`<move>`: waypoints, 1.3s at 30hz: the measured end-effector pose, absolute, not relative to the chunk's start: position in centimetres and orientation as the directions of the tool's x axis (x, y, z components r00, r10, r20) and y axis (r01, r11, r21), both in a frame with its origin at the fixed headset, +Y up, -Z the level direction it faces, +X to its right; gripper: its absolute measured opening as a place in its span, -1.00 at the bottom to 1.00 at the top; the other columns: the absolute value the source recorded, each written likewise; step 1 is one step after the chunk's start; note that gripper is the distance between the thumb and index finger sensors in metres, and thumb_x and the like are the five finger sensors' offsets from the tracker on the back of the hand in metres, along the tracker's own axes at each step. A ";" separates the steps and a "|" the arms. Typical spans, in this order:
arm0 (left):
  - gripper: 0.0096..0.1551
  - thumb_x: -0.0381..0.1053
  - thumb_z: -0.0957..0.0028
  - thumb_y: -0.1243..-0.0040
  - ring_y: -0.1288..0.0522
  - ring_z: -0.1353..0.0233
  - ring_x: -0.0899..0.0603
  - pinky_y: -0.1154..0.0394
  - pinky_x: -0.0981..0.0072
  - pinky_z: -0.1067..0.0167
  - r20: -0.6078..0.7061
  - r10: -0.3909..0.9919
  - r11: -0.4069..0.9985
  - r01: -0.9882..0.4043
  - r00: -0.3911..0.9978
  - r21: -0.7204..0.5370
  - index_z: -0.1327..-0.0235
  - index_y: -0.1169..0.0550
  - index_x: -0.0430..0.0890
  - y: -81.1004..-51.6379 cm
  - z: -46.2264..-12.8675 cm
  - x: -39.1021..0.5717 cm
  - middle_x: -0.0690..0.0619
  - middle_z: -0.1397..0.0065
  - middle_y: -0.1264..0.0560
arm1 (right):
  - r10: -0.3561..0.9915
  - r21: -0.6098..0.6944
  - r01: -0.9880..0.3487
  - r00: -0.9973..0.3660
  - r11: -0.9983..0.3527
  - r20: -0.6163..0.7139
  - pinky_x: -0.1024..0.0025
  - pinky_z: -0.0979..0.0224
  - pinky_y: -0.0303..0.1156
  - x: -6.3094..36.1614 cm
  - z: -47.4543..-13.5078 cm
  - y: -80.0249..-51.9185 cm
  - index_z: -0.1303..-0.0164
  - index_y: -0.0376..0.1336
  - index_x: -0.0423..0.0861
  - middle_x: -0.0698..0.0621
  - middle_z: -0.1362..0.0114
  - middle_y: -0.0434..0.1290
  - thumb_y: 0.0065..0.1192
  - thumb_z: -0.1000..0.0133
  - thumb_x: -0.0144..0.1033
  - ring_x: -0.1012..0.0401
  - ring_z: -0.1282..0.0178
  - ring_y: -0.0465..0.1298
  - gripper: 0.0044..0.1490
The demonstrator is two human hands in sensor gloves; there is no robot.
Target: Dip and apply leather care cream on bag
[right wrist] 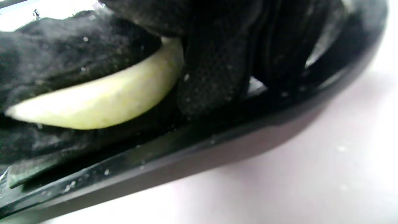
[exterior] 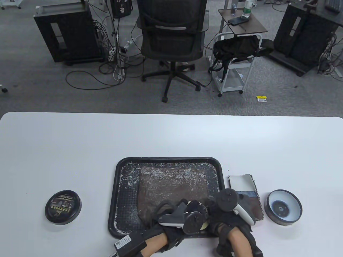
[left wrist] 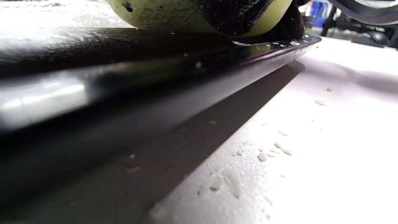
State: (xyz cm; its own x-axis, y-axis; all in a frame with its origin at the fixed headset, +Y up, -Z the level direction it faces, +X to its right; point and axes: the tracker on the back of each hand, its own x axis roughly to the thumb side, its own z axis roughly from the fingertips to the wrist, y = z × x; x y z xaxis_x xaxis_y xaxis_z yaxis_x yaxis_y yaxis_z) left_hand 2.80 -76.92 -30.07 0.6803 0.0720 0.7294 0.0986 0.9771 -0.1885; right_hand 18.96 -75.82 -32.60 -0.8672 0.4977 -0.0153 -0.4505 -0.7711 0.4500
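Note:
A brown leather bag (exterior: 171, 184), flecked with white cream, lies in a black tray (exterior: 166, 159). Both gloved hands meet over the tray's near right corner. My left hand (exterior: 185, 204) and my right hand (exterior: 211, 203) both hold a yellow-green sponge (exterior: 193, 204) low over the bag's near right part. In the right wrist view, gloved fingers (right wrist: 211, 71) wrap the sponge (right wrist: 102, 99) just above the tray rim (right wrist: 217, 140). In the left wrist view the sponge (left wrist: 161, 12) sits above the rim (left wrist: 155, 62) with a gloved finger (left wrist: 233, 12) across it.
The open cream tin (exterior: 284, 210) stands right of the tray. Its black lid (exterior: 63, 207) lies to the left. A cloth with a white and dark part (exterior: 245, 192) lies between tray and tin. Cream droplets (left wrist: 264, 155) dot the table by the tray.

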 end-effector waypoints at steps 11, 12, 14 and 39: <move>-0.27 -0.06 0.10 -0.18 -0.06 -0.66 -0.03 -0.07 -0.06 -0.57 0.784 -0.069 0.977 0.200 0.617 -0.072 -0.35 -0.24 0.32 -76.9 -28.6 3.6 0.29 -0.60 -0.10 | 0.431 0.434 -0.393 -0.902 -0.811 -0.010 0.17 -0.07 0.61 18.5 -32.4 -75.6 -0.52 -0.13 -0.18 0.01 -0.41 0.33 0.11 0.01 -0.49 0.21 0.15 0.71 -0.11; -0.27 -0.06 0.10 -0.18 -0.05 -0.66 -0.04 -0.07 -0.06 -0.57 0.784 -0.072 0.975 0.207 0.617 -0.074 -0.35 -0.23 0.32 -76.9 -28.6 3.7 0.28 -0.60 -0.10 | 0.417 0.430 -0.380 -0.909 -0.819 -0.009 0.17 -0.07 0.61 18.4 -32.4 -75.5 -0.52 -0.12 -0.18 0.01 -0.41 0.33 0.11 0.01 -0.49 0.21 0.15 0.71 -0.12; -0.27 -0.06 0.09 -0.17 -0.04 -0.66 -0.03 -0.07 -0.06 -0.57 0.781 -0.072 0.972 0.219 0.621 -0.084 -0.36 -0.21 0.33 -76.9 -28.5 3.6 0.29 -0.60 -0.08 | 0.401 0.429 -0.363 -0.916 -0.827 -0.004 0.17 -0.07 0.61 18.2 -32.4 -75.5 -0.52 -0.12 -0.17 0.02 -0.40 0.33 0.11 0.01 -0.49 0.21 0.16 0.71 -0.12; -0.26 -0.08 0.09 -0.17 0.01 -0.66 0.02 -0.01 -0.08 -0.57 0.732 0.079 0.962 0.142 0.677 -0.235 -0.34 -0.20 0.35 -77.6 -28.9 -3.6 0.33 -0.60 -0.05 | 0.311 0.404 -0.279 -0.950 -0.871 0.016 0.14 -0.06 0.61 17.5 -32.4 -75.2 -0.52 -0.04 -0.14 0.05 -0.38 0.37 0.12 0.02 -0.49 0.19 0.17 0.72 -0.15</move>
